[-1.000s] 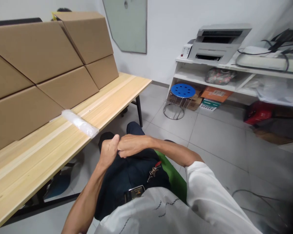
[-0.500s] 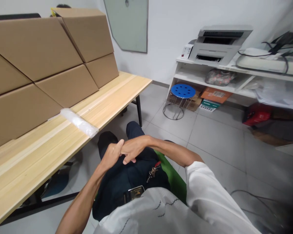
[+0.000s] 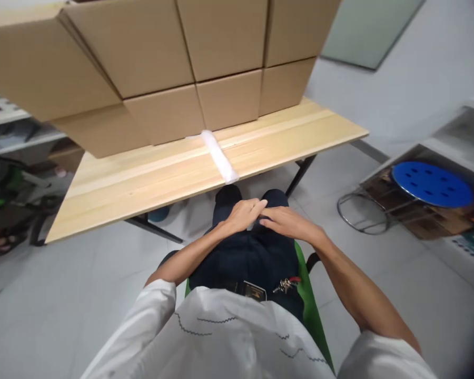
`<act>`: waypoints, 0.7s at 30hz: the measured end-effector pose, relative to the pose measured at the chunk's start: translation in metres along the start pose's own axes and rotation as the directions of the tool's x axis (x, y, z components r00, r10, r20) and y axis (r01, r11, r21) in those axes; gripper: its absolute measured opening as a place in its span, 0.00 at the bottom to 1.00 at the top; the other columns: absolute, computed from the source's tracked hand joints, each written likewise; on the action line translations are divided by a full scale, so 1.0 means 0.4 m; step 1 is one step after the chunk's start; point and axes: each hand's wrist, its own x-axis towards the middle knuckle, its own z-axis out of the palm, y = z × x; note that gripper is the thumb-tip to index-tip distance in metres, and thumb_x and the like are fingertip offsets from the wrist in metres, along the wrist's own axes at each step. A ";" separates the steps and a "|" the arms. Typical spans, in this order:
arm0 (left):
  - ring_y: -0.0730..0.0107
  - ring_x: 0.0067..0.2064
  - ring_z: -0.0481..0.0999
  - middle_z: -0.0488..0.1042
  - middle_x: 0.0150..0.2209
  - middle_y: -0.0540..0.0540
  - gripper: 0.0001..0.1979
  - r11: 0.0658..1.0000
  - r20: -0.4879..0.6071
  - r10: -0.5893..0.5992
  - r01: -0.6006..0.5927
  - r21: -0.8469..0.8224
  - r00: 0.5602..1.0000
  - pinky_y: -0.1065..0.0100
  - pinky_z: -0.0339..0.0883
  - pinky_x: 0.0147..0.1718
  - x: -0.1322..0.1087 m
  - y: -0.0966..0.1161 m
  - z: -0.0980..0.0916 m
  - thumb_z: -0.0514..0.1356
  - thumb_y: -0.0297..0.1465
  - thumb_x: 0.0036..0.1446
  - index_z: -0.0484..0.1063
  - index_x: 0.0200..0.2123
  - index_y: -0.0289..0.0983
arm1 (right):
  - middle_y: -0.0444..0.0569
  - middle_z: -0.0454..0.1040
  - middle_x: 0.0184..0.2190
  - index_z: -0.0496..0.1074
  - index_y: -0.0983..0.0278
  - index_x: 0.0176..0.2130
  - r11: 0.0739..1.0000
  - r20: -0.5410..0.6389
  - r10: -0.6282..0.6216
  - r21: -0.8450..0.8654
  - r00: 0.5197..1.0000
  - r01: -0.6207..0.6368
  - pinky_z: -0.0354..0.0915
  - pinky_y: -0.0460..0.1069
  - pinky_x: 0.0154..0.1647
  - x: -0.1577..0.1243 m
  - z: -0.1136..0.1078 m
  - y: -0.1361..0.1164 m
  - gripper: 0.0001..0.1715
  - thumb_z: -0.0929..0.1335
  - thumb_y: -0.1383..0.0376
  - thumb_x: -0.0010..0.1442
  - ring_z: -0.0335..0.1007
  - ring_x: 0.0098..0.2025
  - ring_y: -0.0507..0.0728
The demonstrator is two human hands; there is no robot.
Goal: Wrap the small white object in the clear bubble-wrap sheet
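My left hand [image 3: 245,215] and my right hand [image 3: 284,222] rest together above my lap, over the dark trousers [image 3: 245,263]. The left fingers reach to the right and touch the right hand's fingertips. The right fingers stretch toward the left, partly hidden at the contact. Neither hand visibly holds a thing. Beyond them, a narrow white plastic-wrapped packet [image 3: 220,158] lies across the wooden table [image 3: 150,184], from the boxes to the front edge. Large brown cardboard boxes [image 3: 160,113] stand stacked in two rows along the table's back.
A blue round stool [image 3: 432,184] with metal legs stands at the right, by a white shelf [image 3: 458,134]. I sit on a green seat [image 3: 312,316]. Keys [image 3: 285,285] hang at my waist. Shelving [image 3: 21,117] is at the left.
The view has swung left, showing more of the table and boxes; the printer is out of sight. My hands have loosened from a clasp to a light touch.
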 end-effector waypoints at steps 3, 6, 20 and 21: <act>0.63 0.37 0.72 0.71 0.33 0.51 0.27 0.998 0.069 -0.029 0.025 0.050 0.997 0.60 0.63 0.42 0.002 -0.004 -0.012 0.49 0.54 0.86 0.67 0.37 0.43 | 0.53 0.93 0.59 0.88 0.56 0.61 0.998 0.052 0.038 -0.048 0.998 -0.036 0.77 0.53 0.58 0.001 -0.024 0.033 0.19 0.68 0.62 0.84 0.91 0.60 0.66; 0.60 0.40 0.77 0.75 0.37 0.51 0.23 0.995 0.052 -0.058 0.054 0.081 0.997 0.61 0.66 0.44 -0.015 -0.026 -0.032 0.51 0.52 0.87 0.73 0.48 0.43 | 0.56 0.91 0.63 0.87 0.57 0.68 0.996 -0.058 0.075 -0.049 0.996 -0.077 0.80 0.58 0.64 0.011 -0.046 0.052 0.25 0.65 0.59 0.85 0.90 0.64 0.69; 0.52 0.51 0.89 0.91 0.49 0.41 0.21 0.880 0.025 -0.370 0.342 0.329 0.929 0.61 0.74 0.51 -0.252 -0.235 -0.098 0.55 0.43 0.84 0.85 0.56 0.39 | 0.62 0.79 0.79 0.77 0.64 0.78 0.999 -0.492 -0.041 -0.043 0.870 0.023 0.73 0.69 0.82 0.273 -0.014 -0.007 0.35 0.65 0.60 0.80 0.75 0.80 0.72; 0.52 0.51 0.89 0.91 0.49 0.41 0.21 0.881 0.012 -0.374 0.351 0.316 0.927 0.61 0.74 0.51 -0.260 -0.241 -0.099 0.55 0.44 0.84 0.85 0.56 0.40 | 0.63 0.78 0.79 0.77 0.65 0.78 0.998 -0.490 -0.057 -0.059 0.870 0.032 0.72 0.69 0.83 0.293 -0.011 -0.012 0.35 0.65 0.60 0.80 0.75 0.80 0.73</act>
